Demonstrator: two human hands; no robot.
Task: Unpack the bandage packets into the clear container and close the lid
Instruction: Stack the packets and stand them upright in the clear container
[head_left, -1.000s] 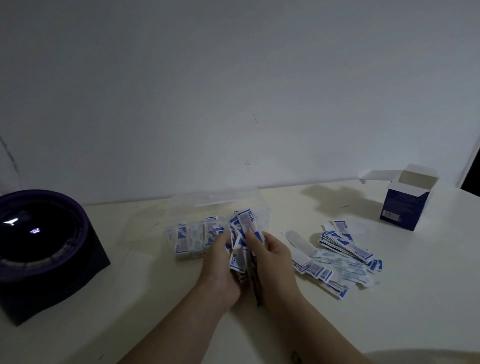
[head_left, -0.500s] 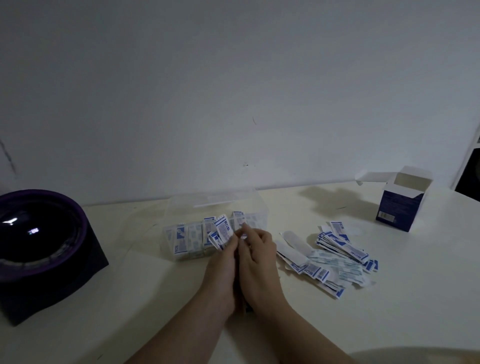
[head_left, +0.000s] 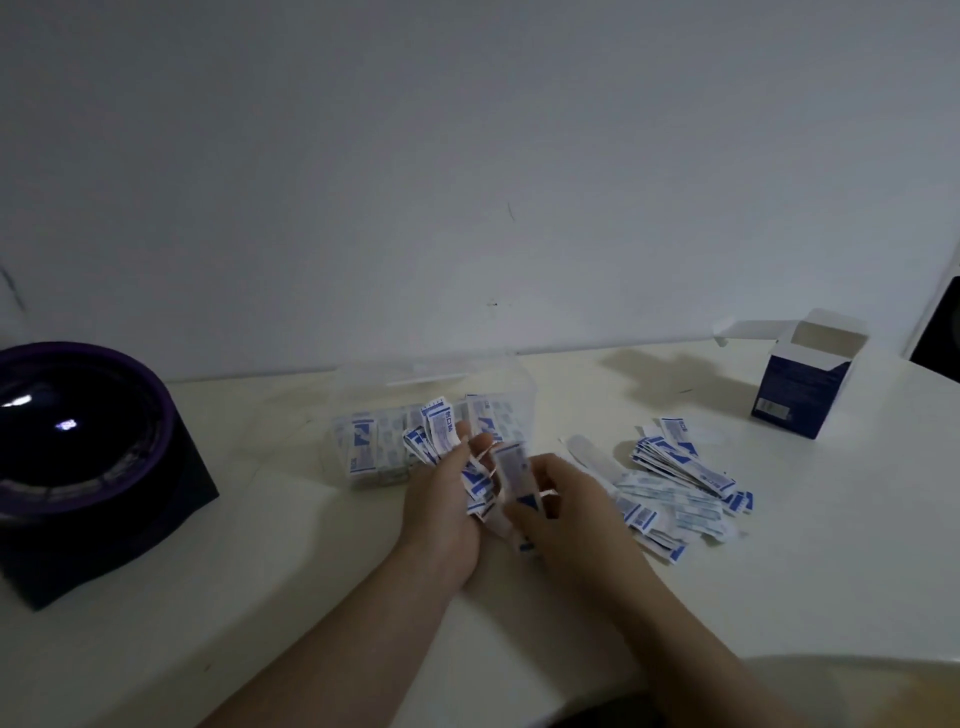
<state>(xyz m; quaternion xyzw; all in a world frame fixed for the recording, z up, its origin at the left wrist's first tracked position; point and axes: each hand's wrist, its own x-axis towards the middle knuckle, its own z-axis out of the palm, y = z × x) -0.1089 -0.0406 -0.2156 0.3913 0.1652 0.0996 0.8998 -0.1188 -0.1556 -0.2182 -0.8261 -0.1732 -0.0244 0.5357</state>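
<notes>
A clear container (head_left: 519, 384) stands open at the table's middle, with white-and-blue bandage packets (head_left: 371, 441) stacked inside it. Just in front of it, my left hand (head_left: 441, 499) grips a fanned bunch of packets (head_left: 439, 434). My right hand (head_left: 566, 499) pinches one or two packets (head_left: 511, 467) beside it, pulled a little apart from the bunch. A loose pile of packets (head_left: 675, 483) lies on the table to the right. The container's lid is hard to make out.
An opened blue-and-white cardboard box (head_left: 800, 384) stands at the back right. A dark purple round device (head_left: 78, 441) sits at the left edge. The white wall runs close behind the container. A pale rounded object (head_left: 857, 691) shows at the bottom right.
My hands have drawn back from the container toward me and parted, the right one taking a packet or two away from the bunch in the left.
</notes>
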